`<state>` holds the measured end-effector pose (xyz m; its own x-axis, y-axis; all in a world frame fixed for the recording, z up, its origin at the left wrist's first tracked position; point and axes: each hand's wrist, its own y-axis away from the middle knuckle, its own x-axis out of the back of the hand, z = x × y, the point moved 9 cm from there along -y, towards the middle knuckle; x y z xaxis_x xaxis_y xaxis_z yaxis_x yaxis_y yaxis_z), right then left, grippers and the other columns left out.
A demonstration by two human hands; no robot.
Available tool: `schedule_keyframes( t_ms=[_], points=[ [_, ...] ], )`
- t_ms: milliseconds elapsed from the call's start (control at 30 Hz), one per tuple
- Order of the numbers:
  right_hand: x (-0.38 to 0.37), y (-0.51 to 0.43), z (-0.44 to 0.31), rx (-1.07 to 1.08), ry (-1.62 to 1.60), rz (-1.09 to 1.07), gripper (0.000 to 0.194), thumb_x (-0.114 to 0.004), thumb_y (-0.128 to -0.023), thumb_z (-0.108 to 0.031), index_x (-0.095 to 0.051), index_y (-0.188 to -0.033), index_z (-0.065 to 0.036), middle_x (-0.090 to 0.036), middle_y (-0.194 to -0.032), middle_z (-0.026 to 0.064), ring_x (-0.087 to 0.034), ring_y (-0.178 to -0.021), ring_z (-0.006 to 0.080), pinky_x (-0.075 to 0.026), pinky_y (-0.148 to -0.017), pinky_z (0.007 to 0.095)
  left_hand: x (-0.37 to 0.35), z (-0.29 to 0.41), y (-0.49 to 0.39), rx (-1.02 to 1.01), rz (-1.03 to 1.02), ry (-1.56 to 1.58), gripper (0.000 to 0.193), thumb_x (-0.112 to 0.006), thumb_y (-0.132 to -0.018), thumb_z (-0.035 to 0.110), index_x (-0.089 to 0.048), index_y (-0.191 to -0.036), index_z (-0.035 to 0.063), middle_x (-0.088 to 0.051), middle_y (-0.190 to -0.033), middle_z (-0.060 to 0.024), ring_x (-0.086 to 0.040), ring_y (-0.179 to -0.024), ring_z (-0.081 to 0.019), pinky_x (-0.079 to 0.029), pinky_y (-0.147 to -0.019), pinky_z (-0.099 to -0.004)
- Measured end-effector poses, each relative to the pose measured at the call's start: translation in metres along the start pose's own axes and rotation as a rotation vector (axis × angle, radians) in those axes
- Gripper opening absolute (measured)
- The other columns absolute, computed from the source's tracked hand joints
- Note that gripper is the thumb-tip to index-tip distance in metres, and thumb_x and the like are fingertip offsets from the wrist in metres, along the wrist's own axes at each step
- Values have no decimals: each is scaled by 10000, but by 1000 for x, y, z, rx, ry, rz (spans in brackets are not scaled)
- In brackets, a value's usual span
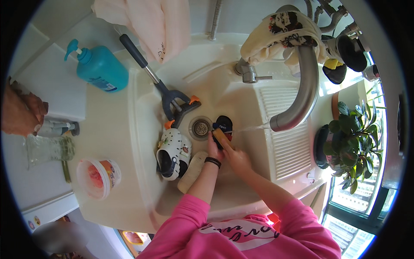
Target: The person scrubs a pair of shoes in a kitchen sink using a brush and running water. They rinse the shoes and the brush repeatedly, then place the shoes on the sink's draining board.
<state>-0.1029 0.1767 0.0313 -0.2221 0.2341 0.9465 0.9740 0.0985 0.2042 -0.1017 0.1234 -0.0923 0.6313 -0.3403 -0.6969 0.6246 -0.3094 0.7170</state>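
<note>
In the sink basin [181, 207], under a thin stream from the curved metal faucet [304, 97], my left hand [216, 147] grips a dark sandal [223, 123] at its near end. My right hand [236, 158] is closed on a brush with a yellowish-brown back [222, 137], pressed against the sandal; its bristles are hidden. The metal drain [201, 128] lies just left of the sandal. White clogs with charms [169, 155] stand side by side left of my left wrist, and a pale, ridged oblong thing [193, 171] lies partly beneath my forearm.
A grey-handled mop head [171, 97] leans in the basin's back left. A teal pump bottle [103, 69] and a plastic tub [97, 178] stand on the left ledge, near a glass jar [48, 150]. Cloth hangs over the faucet [278, 39]. Potted plants [352, 142] stand right.
</note>
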Motion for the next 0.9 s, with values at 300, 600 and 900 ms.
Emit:
schedule_keyframes(
  t_ms=[300, 600, 900],
  points=[
    [14, 8, -4, 49, -186, 200, 491, -569, -925, -311, -436, -1396, -351, -627, -743, 177, -621, -555, 356, -509, -495, 475, -1, -1, -1, -42, -79, -43, 671, -444, -892, 679, -524, -1259, 124, -568, -1218, -77, -529, -1133, -256, -408, -1013, -416],
    [8, -2, 9, 72, -321, 303, 558, -585, -925, -222, -386, -1442, -296, -617, -760, 215, -610, -591, 385, -479, -540, 464, -5, 9, -3, -100, -72, -99, 495, -628, -892, 463, -562, -1229, 105, -606, -1203, -65, -553, -1117, -223, -413, -1006, -378],
    [-22, -4, 27, -221, -588, 234, 498, -524, -954, -170, -392, -1434, -180, -611, -816, 245, -616, -699, 380, -457, -596, 463, 4, 31, -10, -211, -68, 175, 536, -604, -906, 477, -534, -1264, 85, -591, -1220, -51, -559, -1084, -212, -445, -954, -361]
  ],
)
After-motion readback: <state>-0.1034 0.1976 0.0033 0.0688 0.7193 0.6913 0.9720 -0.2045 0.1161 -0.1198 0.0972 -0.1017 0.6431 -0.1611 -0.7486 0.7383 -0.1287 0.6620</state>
